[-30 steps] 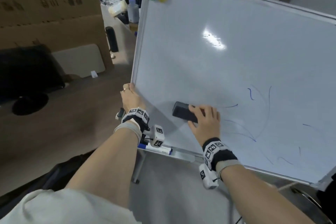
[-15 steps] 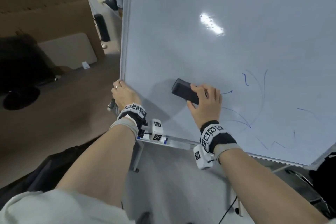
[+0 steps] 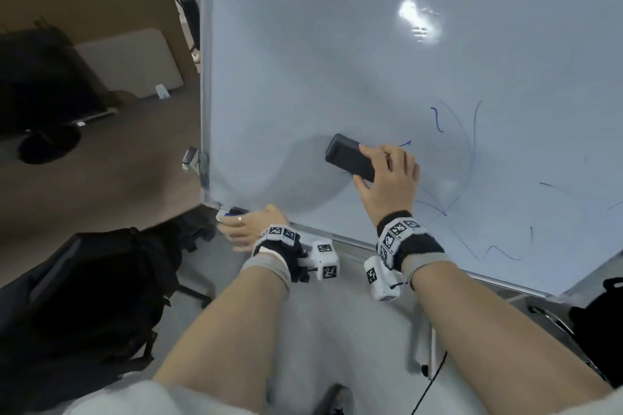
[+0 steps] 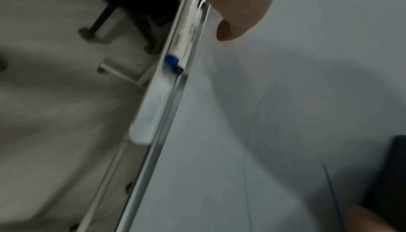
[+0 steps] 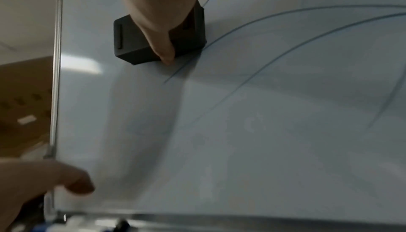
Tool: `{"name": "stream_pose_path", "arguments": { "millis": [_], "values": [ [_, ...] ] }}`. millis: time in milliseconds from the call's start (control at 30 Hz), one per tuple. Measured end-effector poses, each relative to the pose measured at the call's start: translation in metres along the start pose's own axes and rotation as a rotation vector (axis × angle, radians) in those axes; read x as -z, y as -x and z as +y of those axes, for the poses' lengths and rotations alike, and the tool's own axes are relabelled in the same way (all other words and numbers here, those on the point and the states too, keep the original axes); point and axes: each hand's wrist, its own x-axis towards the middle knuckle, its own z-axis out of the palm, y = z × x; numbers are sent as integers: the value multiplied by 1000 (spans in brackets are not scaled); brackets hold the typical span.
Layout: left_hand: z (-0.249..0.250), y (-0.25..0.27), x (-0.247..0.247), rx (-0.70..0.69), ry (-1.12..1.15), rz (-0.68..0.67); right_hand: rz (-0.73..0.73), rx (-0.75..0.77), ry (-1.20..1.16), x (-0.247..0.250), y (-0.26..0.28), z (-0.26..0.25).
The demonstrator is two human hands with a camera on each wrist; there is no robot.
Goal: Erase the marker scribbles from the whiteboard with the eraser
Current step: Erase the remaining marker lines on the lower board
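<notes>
Black, light, rigid eraser (image 3: 350, 161) I am gripping across its long sides with my right hand (image 3: 387, 184), left hand (image 3: 247, 229) lying relaxed at the whiteboard (image 3: 337, 44) corner.

whiteboard (image 3: 303, 44) | tray (image 4: 151, 107): blue-cap marker (image 4: 184, 39) | eraser (image 3: 350, 160) on surface

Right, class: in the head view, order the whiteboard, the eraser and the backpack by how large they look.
1. whiteboard, which fills most of the view.
2. backpack, though it lies nearer the camera, so its true size is unsure.
3. eraser, partly covered by the right hand.
</notes>
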Motion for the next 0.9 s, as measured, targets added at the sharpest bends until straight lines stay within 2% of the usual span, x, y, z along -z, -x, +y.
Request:
{"name": "stream_pose_path", "arguments": {
  "millis": [67, 100, 133, 200, 233, 267, 300, 400, 467, 567, 633, 700, 767, 833, 900],
  "values": [
    [-8, 19, -11, 180, 95, -188, -67, 41, 8, -1, 17, 9],
    [-11, 28, -13, 220, 110, -289, -131, 61, 10, -4, 29, 13],
    [-18, 32, -18, 183, 39, -391, -199, 77, 16, -6, 42, 18],
    [-30, 41, -20, -13, -221, -566, -306, 89, 53, -11, 65, 26],
    [-30, 45, -17, -68, -326, -630, -328, 83, 75, -11, 70, 30],
    [-33, 45, -14, -213, -545, -659, -324, 74, 87, -9, 71, 32],
    [-33, 46, -11, -290, -648, -679, -301, 63, 90, -7, 64, 32],
    [-33, 44, -4, -544, -859, -778, -134, 18, 81, 7, 18, 26],
    [-33, 38, 0, -634, -943, -809, -29, 18, 60, 16, -18, 22],
    [-26, 26, 0, -664, -950, -877, -31, 128, 70, 13, -37, 13],
    [-20, 22, 3, -663, -977, -898, -157, 225, 64, 0, -17, 8],
    [-19, 15, 1, -729, -1016, -893, -307, 308, 67, -18, 11, 6],
    [-23, 7, -8, -750, -1038, -906, -372, 317, 93, -22, 21, 10],
    [-22, 3, -13, -765, -1083, -916, -293, 282, 123, -13, 7, 14],
    [-14, 12, -6, -787, -1123, -913, -147, 178, 123, 2, -17, 20]
  ]
}}
